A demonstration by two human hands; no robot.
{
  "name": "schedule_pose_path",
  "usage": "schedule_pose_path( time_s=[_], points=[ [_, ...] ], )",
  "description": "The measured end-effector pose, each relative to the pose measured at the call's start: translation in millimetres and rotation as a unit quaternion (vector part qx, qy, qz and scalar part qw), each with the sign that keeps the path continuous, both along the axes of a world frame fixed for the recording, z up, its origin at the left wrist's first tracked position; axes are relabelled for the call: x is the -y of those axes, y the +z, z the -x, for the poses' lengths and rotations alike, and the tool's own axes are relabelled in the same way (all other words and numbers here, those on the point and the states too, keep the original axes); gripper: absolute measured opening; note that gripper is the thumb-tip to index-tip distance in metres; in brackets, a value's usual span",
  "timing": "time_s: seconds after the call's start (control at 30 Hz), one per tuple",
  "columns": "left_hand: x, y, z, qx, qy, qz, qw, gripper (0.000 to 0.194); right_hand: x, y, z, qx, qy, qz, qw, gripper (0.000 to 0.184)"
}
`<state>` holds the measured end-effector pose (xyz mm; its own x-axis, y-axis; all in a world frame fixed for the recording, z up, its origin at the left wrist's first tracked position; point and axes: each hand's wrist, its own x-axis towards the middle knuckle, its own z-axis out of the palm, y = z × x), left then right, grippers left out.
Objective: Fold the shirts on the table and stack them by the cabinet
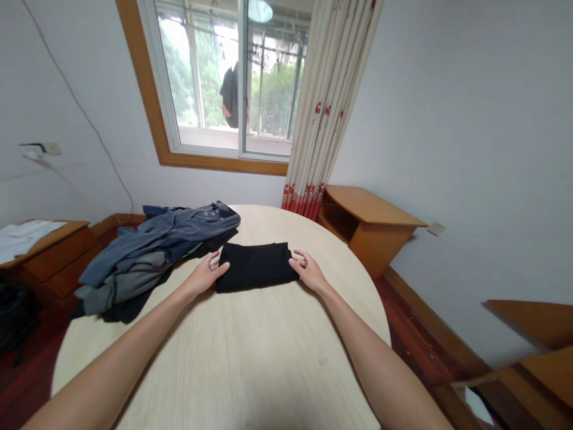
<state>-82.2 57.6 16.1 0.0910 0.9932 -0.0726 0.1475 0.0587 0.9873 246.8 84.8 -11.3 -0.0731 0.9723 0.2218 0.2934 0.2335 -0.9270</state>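
Observation:
A black garment (257,266), folded into a flat rectangle, lies on the round pale wooden table (268,346). At its left end my left hand (209,272) grips the edge, thumb on top and the other fingers partly hidden at the side. On the opposite end my right hand (308,270) holds the edge in the same way, its thumb pressing the cloth and its index finger raised a little. What kind of garment it is cannot be told from the folded cloth.
Left of the folded cloth, a loose heap of dark blue, grey and black clothes (156,251) partly overhangs the table's edge. Behind the table are a window and a patterned curtain (320,119). A wooden cabinet (371,221) stands at the right, a wooden drawer unit (54,257) at the left.

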Motion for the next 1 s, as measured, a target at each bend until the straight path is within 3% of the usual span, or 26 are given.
schedule_pose_path(
  time_s=[0.1, 0.17, 0.33, 0.47, 0.77, 0.9, 1.0],
  points=[
    [10, 4.9, 4, 0.008, -0.052, 0.008, 0.999, 0.109, 6, 3.7, -5, -0.005, 0.061, 0.008, 0.998, 0.069],
    [14, 7.4, 3, 0.025, -0.054, -0.007, 0.998, 0.112, 9, 6.7, -5, -0.011, 0.07, 0.002, 0.997, 0.064],
    [7, 7.3, -4, 0.013, 0.039, -0.107, 0.993, 0.089, 5, 6.8, -1, -0.041, -0.004, -0.045, 0.998, 0.051],
    [2, 0.3, -1, -0.056, 0.065, -0.096, 0.992, 0.082, 3, 2.6, 1, 0.027, -0.033, -0.044, 0.998, 0.05],
    [8, -6.2, 11, -0.159, -0.03, -0.058, 0.985, 0.072, 7, 3.3, -6, 0.123, -0.058, -0.02, 0.991, 0.044],
    [12, 1.5, 10, -0.196, -0.041, -0.024, 0.979, 0.064, 13, 10.9, -10, 0.127, -0.044, -0.027, 0.991, 0.042],
    [22, 12.6, 14, -0.2, -0.105, 0.055, 0.973, 0.067, 25, 20.5, -24, 0.093, 0.014, 0.048, 0.994, 0.052]
  ],
)
